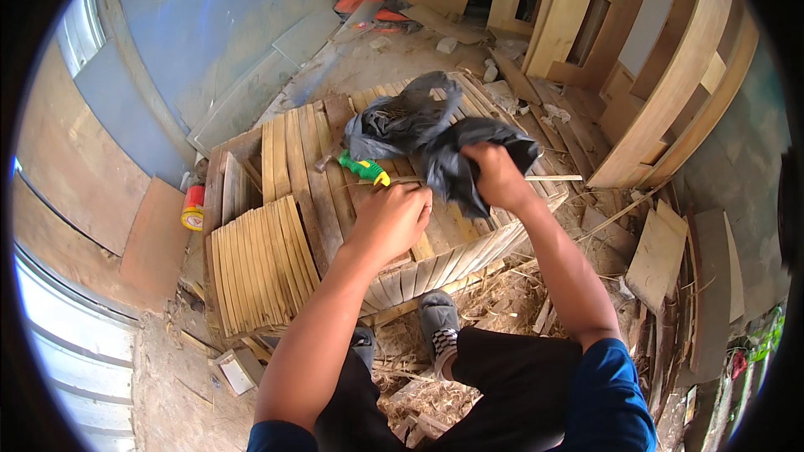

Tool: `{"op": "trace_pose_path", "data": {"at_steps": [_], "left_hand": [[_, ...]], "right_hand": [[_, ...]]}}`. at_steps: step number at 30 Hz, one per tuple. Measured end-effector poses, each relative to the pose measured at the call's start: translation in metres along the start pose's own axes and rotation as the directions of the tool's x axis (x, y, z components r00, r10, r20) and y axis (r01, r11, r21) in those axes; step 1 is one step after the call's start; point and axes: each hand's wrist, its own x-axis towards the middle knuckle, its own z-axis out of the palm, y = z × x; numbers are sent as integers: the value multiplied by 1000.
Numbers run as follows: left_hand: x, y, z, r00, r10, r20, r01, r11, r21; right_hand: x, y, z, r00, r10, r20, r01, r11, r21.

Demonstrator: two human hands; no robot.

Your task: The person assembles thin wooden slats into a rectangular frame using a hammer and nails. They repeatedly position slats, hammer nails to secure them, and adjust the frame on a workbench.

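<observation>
the right hand (500, 180) clamps black plastic (448, 169). the left hand (392, 219) curls beside the hammer (363, 168), its grip impossible to tell.

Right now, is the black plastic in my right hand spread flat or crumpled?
Crumpled: the black plastic shows bunched folds where your right hand grips it.

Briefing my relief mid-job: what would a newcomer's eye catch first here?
First, the crumpled black plastic in the person's right hand, above the wooden slats. Next, the hammer, its handle bright green and yellow, on those slats just beyond the left hand. Then the red and yellow can at left, beside the wood.
</observation>
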Motion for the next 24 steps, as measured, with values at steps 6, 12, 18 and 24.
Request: {"op": "trace_pose_path", "data": {"at_steps": [6,12,18,24], "left_hand": [[4,7,-2,981,-144,130,116,971,207],[23,34,6,933,75,-351,-76,997,11],[27,-2,41,988,115,-101,-104,989,108],[14,-1,47,996,46,-79,-33,986,161]], "right_hand": [[-10,-15,-17,979,80,188,-104,987,121],[-11,-16,-33,961,193,196,-231,954,192],[-23,-16,-23,969,189,157,-205,974,97],[-21,-18,-22,949,228,218,-242,969,41]]}}
